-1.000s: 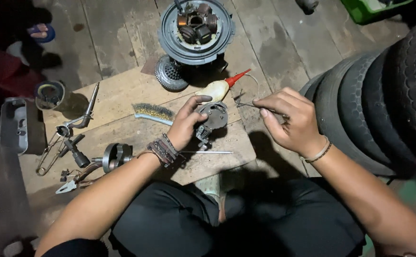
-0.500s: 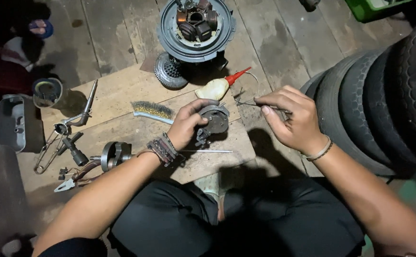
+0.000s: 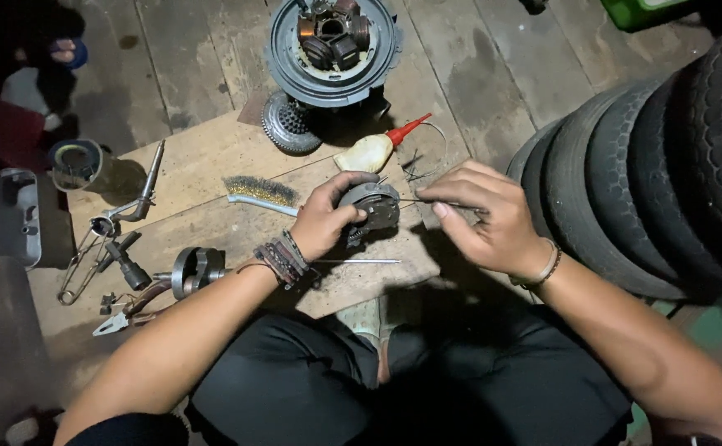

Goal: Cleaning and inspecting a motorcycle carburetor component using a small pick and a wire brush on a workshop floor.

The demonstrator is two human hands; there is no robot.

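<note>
Firmly, left hand (image 3: 321, 219) grips a round metal part (image 3: 371, 206); right hand (image 3: 481, 219) pinches thin wire (image 3: 415, 201).

We have the left hand (image 3: 324, 219) wrapped around a small round metal part (image 3: 371, 206), held just above the wooden board (image 3: 212, 165). Right hand (image 3: 481, 219) pinches a thin wire tool (image 3: 417, 201), tip touching the part's right edge. Oil bottle (image 3: 373, 150) with red nozzle lies just behind the hands; wire brush (image 3: 260, 194) sits left of the left hand. A thin metal rod (image 3: 359, 262) lies on the board under the left wrist. Big round engine housing (image 3: 332, 45) stands at the top, a gear (image 3: 288, 125) touching its base. Stacked tyres (image 3: 667, 173) fill the right. Loose tools (image 3: 117, 248) lie far left.
</note>
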